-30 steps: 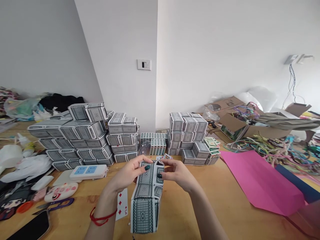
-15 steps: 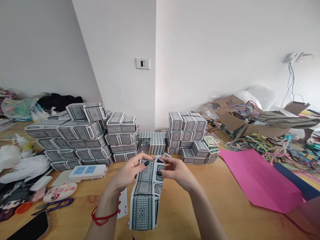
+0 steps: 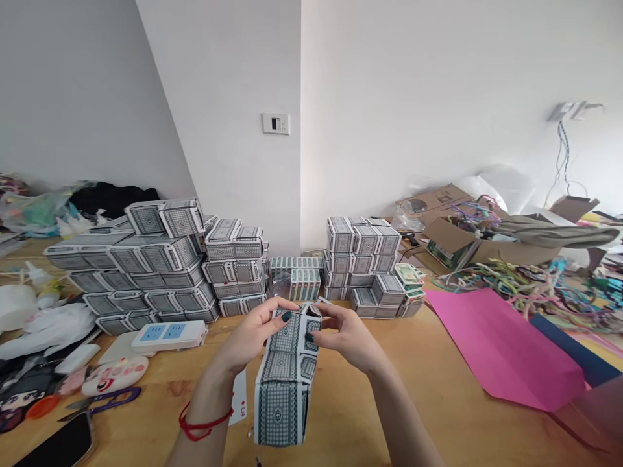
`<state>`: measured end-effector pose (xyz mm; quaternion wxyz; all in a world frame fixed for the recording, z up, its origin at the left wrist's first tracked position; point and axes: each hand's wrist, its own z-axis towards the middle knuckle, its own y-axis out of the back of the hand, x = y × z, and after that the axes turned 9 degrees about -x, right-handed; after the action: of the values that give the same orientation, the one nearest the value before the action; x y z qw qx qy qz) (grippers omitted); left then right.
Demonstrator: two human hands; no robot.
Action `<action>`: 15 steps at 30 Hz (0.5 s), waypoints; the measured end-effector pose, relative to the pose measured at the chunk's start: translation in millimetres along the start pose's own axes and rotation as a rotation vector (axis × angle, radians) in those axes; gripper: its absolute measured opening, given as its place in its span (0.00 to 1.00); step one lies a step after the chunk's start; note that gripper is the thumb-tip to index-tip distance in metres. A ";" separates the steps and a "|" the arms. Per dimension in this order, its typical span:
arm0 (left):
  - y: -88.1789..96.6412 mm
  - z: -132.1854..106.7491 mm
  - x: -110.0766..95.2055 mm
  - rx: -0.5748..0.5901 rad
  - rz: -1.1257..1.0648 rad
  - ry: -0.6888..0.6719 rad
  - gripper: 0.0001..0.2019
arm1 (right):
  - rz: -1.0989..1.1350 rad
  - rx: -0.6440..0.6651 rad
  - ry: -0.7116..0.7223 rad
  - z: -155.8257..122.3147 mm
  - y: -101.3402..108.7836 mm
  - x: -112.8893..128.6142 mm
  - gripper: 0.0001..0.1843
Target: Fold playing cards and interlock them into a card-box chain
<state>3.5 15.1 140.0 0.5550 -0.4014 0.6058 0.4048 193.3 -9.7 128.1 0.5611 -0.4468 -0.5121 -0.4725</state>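
Observation:
Both hands grip the far end of a long block made of green-backed playing cards that rests on the wooden table. My left hand pinches its left upper edge, thumb on top. My right hand pinches the right upper edge. A loose playing card with red diamonds lies on the table under my left wrist, which wears a red string bracelet.
Stacks of similar card blocks stand at the back left and back centre. A white power strip, scissors and a phone lie left. Pink paper and a box with coloured cords are right.
The view has drifted slightly; my hands and the card block have stayed nearly in place, fingers shifting a little at the block's far end.

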 end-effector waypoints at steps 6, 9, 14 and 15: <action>-2.0 -2.8 -7.8 -0.027 0.042 -0.015 0.11 | -0.118 -0.079 0.036 -2.3 -3.2 2.5 0.22; -3.8 -4.2 -10.5 -0.043 0.045 -0.011 0.12 | -0.117 -0.081 0.041 -2.1 -4.3 1.6 0.20; -11.6 -5.8 -11.8 -0.091 0.055 0.016 0.12 | -0.088 -0.120 0.037 0.4 -3.2 -2.5 0.21; -13.1 -6.1 -11.4 -0.103 0.057 0.006 0.12 | -0.076 -0.131 0.034 0.9 -2.7 -3.2 0.22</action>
<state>14.3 5.2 151.1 0.5201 -0.4132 0.5969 0.4501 190.3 -9.0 125.0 0.5212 -0.4546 -0.4870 -0.5334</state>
